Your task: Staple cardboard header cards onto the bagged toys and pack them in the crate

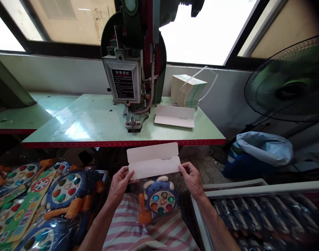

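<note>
Between my two hands a blank, folded cardboard header card [152, 168] lies open, its upper flap tilted up along the crease. My left hand [122, 177] pinches the card's lower left corner, and my right hand [191, 177] pinches its right edge. Below the card hangs a clear plastic bag holding a blue animal-shaped toy [160, 196] with coloured round buttons, plus an orange toy hammer [144, 211]. The bag's top edge meets the card's lower part; whether the fingers also grip the bag is unclear.
A stapling machine [131, 122] stands on the green table [96, 134] ahead. Another folded card [175, 116] and a card stack [188, 92] lie right of it. Bagged toys [66, 188] pile at left. A tray of packed goods [264, 212], a sack [258, 153] and a fan [287, 87] are at right.
</note>
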A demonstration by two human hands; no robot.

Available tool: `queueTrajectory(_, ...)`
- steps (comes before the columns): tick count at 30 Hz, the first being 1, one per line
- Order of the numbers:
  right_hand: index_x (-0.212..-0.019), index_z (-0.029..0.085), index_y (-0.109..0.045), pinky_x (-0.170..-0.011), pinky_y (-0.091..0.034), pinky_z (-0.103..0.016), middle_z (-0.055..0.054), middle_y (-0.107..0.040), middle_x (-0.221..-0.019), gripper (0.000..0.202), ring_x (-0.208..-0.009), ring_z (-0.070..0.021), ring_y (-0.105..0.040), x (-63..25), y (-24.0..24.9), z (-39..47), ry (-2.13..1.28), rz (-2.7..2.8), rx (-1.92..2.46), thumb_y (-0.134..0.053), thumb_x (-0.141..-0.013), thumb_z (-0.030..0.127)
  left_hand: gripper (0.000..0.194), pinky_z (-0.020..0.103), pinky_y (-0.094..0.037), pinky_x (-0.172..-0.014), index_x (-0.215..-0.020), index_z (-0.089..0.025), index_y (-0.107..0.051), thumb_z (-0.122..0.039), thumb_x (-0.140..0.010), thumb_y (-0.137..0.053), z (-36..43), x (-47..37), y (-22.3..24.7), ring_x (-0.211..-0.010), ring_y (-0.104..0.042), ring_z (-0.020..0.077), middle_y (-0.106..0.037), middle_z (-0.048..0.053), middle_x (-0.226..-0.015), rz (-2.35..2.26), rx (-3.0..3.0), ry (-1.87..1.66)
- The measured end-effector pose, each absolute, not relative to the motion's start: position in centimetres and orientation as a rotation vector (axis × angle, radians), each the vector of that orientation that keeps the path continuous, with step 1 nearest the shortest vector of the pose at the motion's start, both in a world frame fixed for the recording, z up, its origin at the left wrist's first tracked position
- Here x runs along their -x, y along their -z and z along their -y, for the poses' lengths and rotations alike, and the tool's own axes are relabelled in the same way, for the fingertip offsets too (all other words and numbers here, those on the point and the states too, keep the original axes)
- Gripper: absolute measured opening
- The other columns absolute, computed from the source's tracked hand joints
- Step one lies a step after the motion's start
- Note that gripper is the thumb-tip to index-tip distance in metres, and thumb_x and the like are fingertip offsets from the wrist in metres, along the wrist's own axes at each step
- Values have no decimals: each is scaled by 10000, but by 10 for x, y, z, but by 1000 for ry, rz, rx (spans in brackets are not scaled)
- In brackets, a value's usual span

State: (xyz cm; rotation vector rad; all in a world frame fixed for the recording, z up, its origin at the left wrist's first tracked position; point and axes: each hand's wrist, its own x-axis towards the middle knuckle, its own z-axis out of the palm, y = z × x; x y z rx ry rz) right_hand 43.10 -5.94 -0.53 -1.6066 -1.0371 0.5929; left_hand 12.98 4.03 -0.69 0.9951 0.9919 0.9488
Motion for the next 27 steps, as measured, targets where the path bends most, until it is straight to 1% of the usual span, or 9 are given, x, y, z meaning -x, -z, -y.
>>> queueTrajectory(2,-834,205,-646,-668,-481,-291,-28,-671,-768,362,-712,-191,-608,-432,4,60,-590,1048,1606,-638,-919,558,548,347,-639,-680,-1043,-145,-694,-550,-710,-854,-41,-129,5,-901,-732,270,-778,84,-1004,-996,-1015,-929)
queueTrajectory(5,-844,209,-645,-744,-509,-307,-71,-733,-963,334,-831,-211,-653,-433,3,60,-586,1061,1595,-633,-924,533,574,351,-643,-673,-1029,-139,-716,-570,-681,-865,-42,-129,1,-903,-729,279,-781,91,-1000,-1012,-1035,-917)
queueTrajectory(8,-842,209,-643,-782,-519,-316,-92,-739,-1066,329,-918,-230,-666,-434,3,60,-582,1061,1585,-633,-922,528,591,361,-646,-667,-1003,-143,-731,-602,-655,-866,-42,-130,-3,-883,-727,284,-785,88,-973,-1027,-1065,-914)
queueTrajectory(10,-838,207,-646,-773,-516,-307,-86,-740,-1043,336,-906,-224,-664,-434,4,60,-575,1057,1585,-638,-918,533,597,357,-645,-659,-984,-147,-740,-620,-642,-866,-43,-131,-4,-861,-725,280,-786,82,-952,-1036,-1084,-915)
queueTrajectory(12,-843,204,-655,-731,-503,-291,-60,-731,-932,344,-830,-204,-652,-434,5,59,-559,1052,1596,-640,-918,540,608,348,-642,-642,-969,-148,-748,-633,-624,-870,-44,-130,-3,-833,-723,273,-785,76,-919,-1050,-1091,-916)
queueTrajectory(16,-831,201,-654,-627,-449,-268,0,-632,-723,346,-675,-167,-577,-432,9,58,-514,1031,1625,-645,-918,535,605,333,-636,-629,-972,-146,-755,-627,-624,-873,-45,-129,0,-797,-718,259,-779,70,-884,-1060,-1096,-907)
queueTrajectory(22,-817,204,-639,-606,-433,-262,4,-630,-725,318,-666,-158,-562,-433,16,53,-597,914,1541,-738,-837,505,585,351,-641,-662,-983,-140,-766,-611,-649,-865,-45,-127,-5,-810,-723,263,-781,86,-935,-1043,-1096,-856)
queueTrajectory(24,-923,207,-647,-621,-447,-259,14,-640,-733,329,-676,-157,-574,-433,14,51,-700,818,1447,-784,-786,472,582,354,-642,-669,-990,-142,-769,-609,-656,-862,-45,-126,-4,-815,-724,264,-782,90,-951,-1033,-1095,-837)
queueTrajectory(27,-1174,218,-638,-617,-442,-248,33,-633,-742,473,-674,-149,-564,-434,6,50,-881,758,1334,-787,-777,426,559,360,-645,-696,-1032,-146,-766,-582,-691,-852,-47,-123,1,-840,-727,264,-783,94,-978,-1009,-1087,-827)
